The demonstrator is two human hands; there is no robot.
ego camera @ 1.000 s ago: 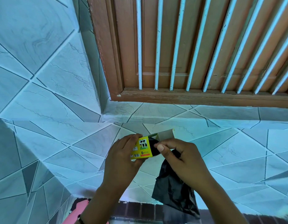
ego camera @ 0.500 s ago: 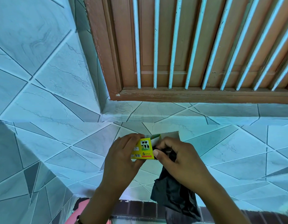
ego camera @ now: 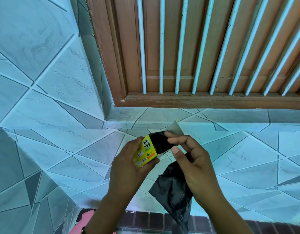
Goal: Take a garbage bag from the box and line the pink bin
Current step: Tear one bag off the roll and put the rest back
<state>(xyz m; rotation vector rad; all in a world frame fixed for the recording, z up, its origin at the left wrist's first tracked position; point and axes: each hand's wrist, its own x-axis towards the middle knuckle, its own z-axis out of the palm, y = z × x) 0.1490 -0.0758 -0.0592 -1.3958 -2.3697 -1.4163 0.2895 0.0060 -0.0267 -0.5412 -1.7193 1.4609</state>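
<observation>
Left hand (ego camera: 129, 168) grips the box (ego camera: 146, 153), right hand (ego camera: 193, 166) pinches the garbage bag (ego camera: 174, 191); hard pulling risks dragging out extra bags.

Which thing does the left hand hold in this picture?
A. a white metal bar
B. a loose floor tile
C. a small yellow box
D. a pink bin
C: the left hand has its fingers curled round the small yellow box, while the right hand holds the black garbage bag that hangs below it.
</observation>
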